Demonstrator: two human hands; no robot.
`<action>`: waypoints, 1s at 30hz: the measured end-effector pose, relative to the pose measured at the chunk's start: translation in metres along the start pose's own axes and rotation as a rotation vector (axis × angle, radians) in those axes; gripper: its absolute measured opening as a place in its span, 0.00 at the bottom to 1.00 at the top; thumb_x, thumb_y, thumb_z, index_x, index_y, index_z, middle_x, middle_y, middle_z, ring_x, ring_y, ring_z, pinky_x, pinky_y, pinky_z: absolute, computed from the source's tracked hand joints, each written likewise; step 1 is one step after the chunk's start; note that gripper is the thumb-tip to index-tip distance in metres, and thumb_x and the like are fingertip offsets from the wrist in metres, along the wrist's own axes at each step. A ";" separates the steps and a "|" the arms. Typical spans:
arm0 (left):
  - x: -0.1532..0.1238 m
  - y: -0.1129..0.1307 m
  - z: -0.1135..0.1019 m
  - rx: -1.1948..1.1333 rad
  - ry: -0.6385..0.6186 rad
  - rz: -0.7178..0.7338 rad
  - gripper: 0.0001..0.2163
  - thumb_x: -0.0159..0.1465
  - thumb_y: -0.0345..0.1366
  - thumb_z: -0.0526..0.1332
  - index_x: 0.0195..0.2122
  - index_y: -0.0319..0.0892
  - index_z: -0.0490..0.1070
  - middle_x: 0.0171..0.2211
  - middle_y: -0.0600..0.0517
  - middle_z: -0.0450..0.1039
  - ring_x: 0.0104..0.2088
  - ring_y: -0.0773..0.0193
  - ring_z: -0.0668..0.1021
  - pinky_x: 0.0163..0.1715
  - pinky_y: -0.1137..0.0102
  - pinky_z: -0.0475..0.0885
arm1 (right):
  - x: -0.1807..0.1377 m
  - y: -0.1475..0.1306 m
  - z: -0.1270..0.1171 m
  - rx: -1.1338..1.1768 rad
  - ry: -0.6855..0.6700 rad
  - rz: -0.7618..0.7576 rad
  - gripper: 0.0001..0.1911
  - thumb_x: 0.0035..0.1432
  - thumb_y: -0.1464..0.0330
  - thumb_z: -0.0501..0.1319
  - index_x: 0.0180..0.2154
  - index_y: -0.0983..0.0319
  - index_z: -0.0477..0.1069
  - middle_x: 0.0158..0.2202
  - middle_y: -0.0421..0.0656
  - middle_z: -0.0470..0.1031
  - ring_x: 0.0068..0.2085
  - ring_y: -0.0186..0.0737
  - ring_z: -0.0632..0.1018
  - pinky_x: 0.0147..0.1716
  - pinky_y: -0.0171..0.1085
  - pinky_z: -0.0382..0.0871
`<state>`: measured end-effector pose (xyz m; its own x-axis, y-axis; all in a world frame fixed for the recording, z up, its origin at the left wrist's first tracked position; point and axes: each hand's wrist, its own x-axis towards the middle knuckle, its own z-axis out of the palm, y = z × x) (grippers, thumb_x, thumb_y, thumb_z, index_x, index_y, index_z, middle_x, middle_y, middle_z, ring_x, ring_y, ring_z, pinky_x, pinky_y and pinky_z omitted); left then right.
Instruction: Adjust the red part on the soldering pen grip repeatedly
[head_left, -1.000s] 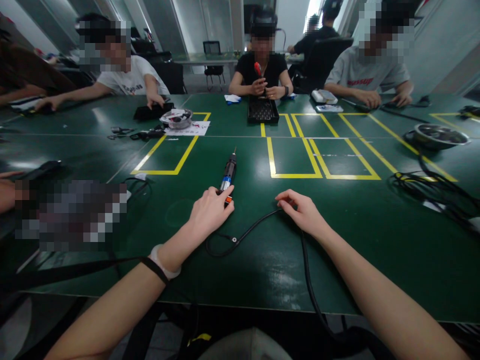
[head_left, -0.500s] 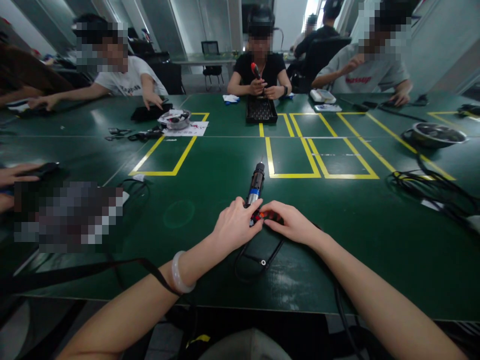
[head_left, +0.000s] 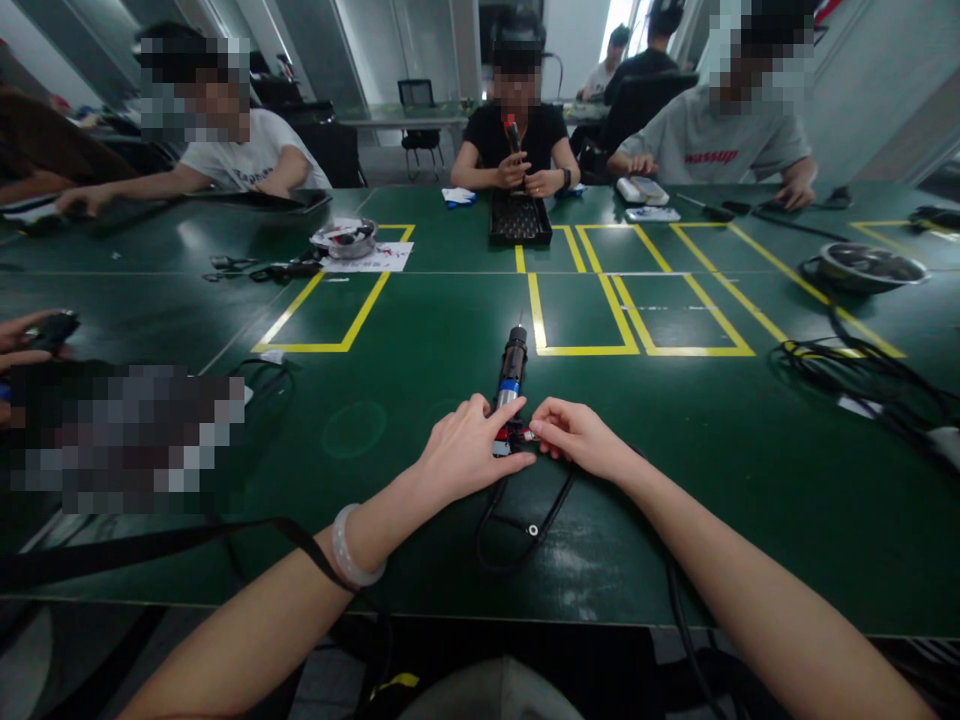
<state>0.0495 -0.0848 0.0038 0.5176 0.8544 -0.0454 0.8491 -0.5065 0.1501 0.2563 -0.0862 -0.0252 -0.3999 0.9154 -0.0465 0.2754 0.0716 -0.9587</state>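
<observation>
1 screwdriver (head_left: 513, 365): L hand (head_left: 465, 455), R hand (head_left: 581, 440)

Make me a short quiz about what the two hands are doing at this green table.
1. Which part of the electric screwdriver do the left hand and right hand meet at?
A. the bit tip
B. the rear end, by the looped black cable
C. the blue band
2. True or false: a pale bracelet sits on the left wrist.
3. Fill in: the taped lines on the table are ____.

Key: 1 B; 2 true; 3 yellow.
</observation>
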 end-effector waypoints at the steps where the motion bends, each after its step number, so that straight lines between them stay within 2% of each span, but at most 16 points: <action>1: 0.000 0.000 0.000 -0.002 -0.001 0.003 0.35 0.61 0.62 0.55 0.67 0.57 0.54 0.44 0.46 0.64 0.44 0.54 0.73 0.38 0.65 0.70 | 0.000 0.001 0.000 0.023 -0.014 0.022 0.12 0.64 0.60 0.57 0.34 0.62 0.65 0.23 0.37 0.70 0.22 0.31 0.70 0.19 0.29 0.61; 9: 0.000 -0.002 0.004 0.015 0.019 0.016 0.34 0.61 0.62 0.54 0.67 0.58 0.53 0.44 0.47 0.64 0.44 0.53 0.73 0.38 0.63 0.71 | -0.001 0.000 -0.001 0.106 -0.066 0.025 0.14 0.61 0.57 0.60 0.37 0.61 0.64 0.27 0.37 0.71 0.23 0.29 0.69 0.16 0.27 0.60; 15: 0.000 -0.003 0.004 0.017 0.021 0.019 0.35 0.61 0.63 0.53 0.67 0.57 0.53 0.44 0.47 0.64 0.44 0.53 0.73 0.38 0.64 0.71 | -0.003 0.000 -0.004 0.082 -0.131 -0.055 0.09 0.60 0.65 0.62 0.37 0.61 0.64 0.24 0.34 0.63 0.22 0.29 0.65 0.19 0.29 0.61; 23: -0.001 -0.004 0.004 0.022 0.021 0.029 0.34 0.62 0.62 0.54 0.67 0.56 0.53 0.44 0.47 0.63 0.44 0.54 0.73 0.38 0.64 0.71 | -0.004 -0.003 -0.002 -0.252 -0.111 -0.262 0.02 0.60 0.73 0.60 0.34 0.62 0.68 0.36 0.40 0.68 0.30 0.31 0.70 0.29 0.32 0.63; 27: -0.001 -0.004 0.005 0.026 0.023 0.029 0.35 0.62 0.62 0.54 0.67 0.56 0.53 0.45 0.47 0.63 0.44 0.54 0.73 0.38 0.64 0.71 | -0.004 -0.006 -0.003 -0.322 -0.082 -0.217 0.01 0.61 0.72 0.59 0.36 0.62 0.67 0.31 0.38 0.68 0.29 0.32 0.70 0.29 0.32 0.62; 30: 0.000 -0.004 0.005 0.028 0.026 0.029 0.35 0.62 0.62 0.54 0.68 0.57 0.53 0.45 0.47 0.64 0.44 0.53 0.73 0.38 0.63 0.71 | -0.004 -0.006 -0.004 -0.360 -0.052 -0.153 0.04 0.61 0.70 0.60 0.40 0.62 0.68 0.29 0.37 0.69 0.28 0.33 0.70 0.27 0.32 0.61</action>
<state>0.0468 -0.0840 -0.0015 0.5392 0.8420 -0.0153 0.8367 -0.5336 0.1234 0.2602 -0.0886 -0.0180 -0.5010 0.8629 0.0663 0.4943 0.3482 -0.7965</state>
